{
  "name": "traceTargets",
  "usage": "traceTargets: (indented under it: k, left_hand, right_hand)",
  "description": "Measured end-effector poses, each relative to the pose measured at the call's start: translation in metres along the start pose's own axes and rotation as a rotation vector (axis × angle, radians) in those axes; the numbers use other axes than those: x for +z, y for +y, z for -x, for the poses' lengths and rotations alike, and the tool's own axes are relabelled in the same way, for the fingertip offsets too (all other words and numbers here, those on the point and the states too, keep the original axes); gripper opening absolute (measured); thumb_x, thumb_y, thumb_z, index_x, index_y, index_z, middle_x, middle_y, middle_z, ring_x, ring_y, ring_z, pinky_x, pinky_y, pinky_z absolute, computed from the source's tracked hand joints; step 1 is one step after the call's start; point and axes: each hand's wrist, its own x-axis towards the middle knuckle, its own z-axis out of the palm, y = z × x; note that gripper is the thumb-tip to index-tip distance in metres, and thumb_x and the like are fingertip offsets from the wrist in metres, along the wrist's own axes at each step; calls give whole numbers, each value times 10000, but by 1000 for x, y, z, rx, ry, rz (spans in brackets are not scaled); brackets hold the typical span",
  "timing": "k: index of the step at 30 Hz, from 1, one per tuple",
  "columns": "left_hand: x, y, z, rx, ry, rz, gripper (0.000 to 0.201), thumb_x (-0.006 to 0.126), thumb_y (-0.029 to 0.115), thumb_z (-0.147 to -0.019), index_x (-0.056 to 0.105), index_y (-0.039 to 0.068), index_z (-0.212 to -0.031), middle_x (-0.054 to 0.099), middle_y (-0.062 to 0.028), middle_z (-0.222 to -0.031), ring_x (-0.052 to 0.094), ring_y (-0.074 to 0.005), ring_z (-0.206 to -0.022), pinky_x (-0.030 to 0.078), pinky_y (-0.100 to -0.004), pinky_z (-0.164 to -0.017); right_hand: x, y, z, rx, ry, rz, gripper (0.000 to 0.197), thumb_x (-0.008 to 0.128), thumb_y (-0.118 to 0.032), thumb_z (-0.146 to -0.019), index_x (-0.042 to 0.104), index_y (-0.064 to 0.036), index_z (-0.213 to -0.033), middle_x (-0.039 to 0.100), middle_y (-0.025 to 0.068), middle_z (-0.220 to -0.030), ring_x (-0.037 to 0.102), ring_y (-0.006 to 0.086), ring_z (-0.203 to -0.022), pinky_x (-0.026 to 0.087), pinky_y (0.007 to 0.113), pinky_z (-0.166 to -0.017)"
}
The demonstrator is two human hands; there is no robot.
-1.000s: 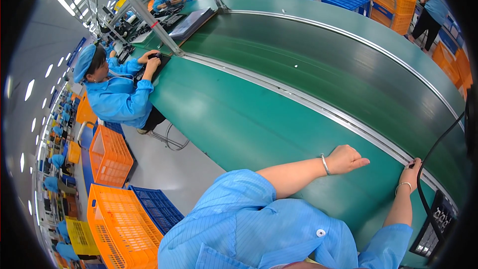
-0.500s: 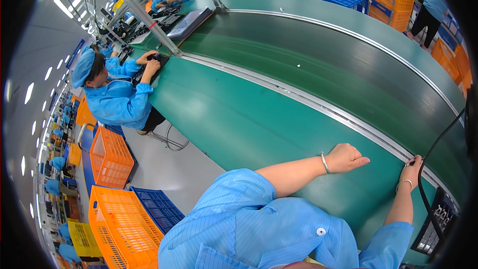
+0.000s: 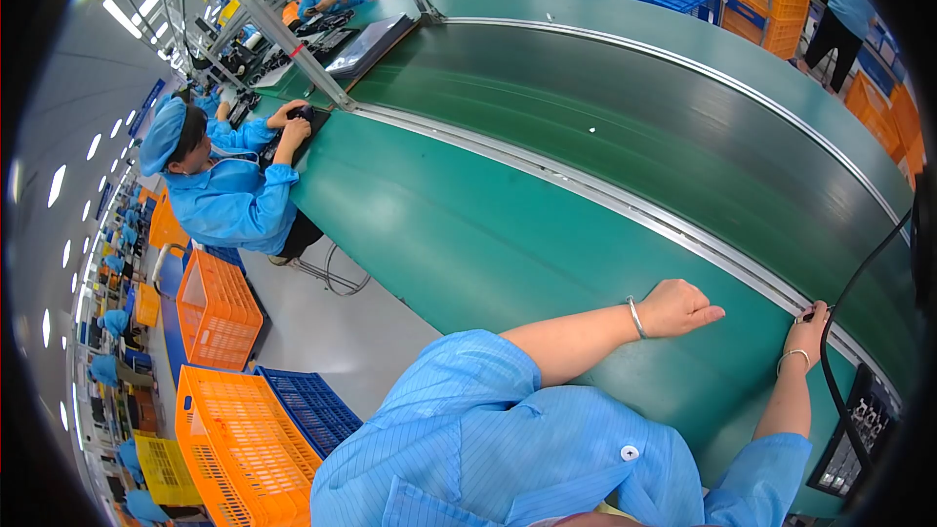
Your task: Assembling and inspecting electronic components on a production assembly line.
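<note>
My left hand rests on the green tabletop, fingers curled in and thumb sticking out to the right. Nothing shows in it, and a silver bangle circles its wrist. Farther right, my right hand is at the metal rail along the belt's near side. Its fingers are bent around a small dark spot that is too small to name. A black cable hangs down just beside that hand. Near my right forearm, a dark tray holds several small metallic parts.
Beyond the rail runs a dark green conveyor belt bearing a white speck. At left a co-worker in blue handles a dark object. Orange crates and a blue crate stand behind, left of me. A metal post rises at the belt's left end.
The white speck on the belt has shifted slightly to the right. Both my hands stay where they were.
</note>
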Motion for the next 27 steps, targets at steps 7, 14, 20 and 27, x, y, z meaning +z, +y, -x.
traceTargets:
  k: [7, 14, 20, 27]
  left_hand:
    - [0, 0, 2, -9, -9, 10, 580, 518, 454, -981, 506, 49, -566, 523, -136, -568, 539, -336, -551, 422, -438, -524]
    - [1, -1, 1, 20, -8, 2, 515, 554, 412, -968, 541, 56, -596, 550, -140, -602, 550, -341, -571, 425, -431, -527]
    - [-9, -8, 3, 40, 7, 28, 437, 641, 332, -931, 535, 59, -607, 529, -135, -593, 513, -325, -546, 393, -420, -494]
    - [-17, -11, 5, 22, -56, 151, 439, 595, 230, -973, 431, 1, -636, 394, -120, -570, 375, -239, -513, 323, -373, -496]
  right_hand:
    - [5, 4, 0, 1, 12, -41, 130, 500, -62, -913, 570, -94, -1018, 605, 118, -908, 591, 284, -827, 464, 385, -707]
    - [-20, -13, 5, 75, -128, -97, 252, 529, -10, -856, 590, -46, -1098, 609, 178, -1060, 576, 348, -963, 453, 435, -827]
    - [-28, -27, 4, 18, -86, -2, 302, 528, -67, -845, 632, -66, -1129, 648, 158, -1104, 591, 353, -1064, 478, 442, -902]
    - [-21, -30, 12, 34, -7, 15, 117, 600, -90, -817, 590, -80, -933, 609, 128, -1010, 567, 319, -1047, 486, 431, -901]
